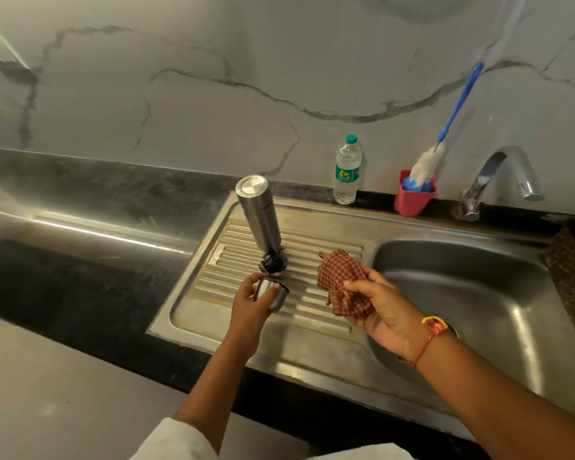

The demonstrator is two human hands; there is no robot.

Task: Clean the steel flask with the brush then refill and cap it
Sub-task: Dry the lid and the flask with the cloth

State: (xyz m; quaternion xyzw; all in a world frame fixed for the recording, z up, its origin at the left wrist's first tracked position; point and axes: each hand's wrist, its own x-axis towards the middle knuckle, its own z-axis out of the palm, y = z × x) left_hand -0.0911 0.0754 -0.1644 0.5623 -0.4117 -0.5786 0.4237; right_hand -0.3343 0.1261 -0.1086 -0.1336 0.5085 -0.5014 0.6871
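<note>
The steel flask (259,214) stands upside down on the ribbed drainboard (316,250), its black stopper end (272,262) at the bottom. My left hand (251,302) grips the flask's steel cap (274,295) just in front of it. My right hand (384,305) holds a crumpled red checked cloth (341,280) over the drainboard, to the right of the cap. The bottle brush (445,127), blue handle and white bristles, stands in a pink holder (412,202) at the back ledge.
A clear water bottle (347,171) with a green cap stands by the wall. The sink basin (472,310) lies to the right under a chrome tap (502,175). A woven basket (571,277) sits at the far right. Dark counter (90,247) extends left.
</note>
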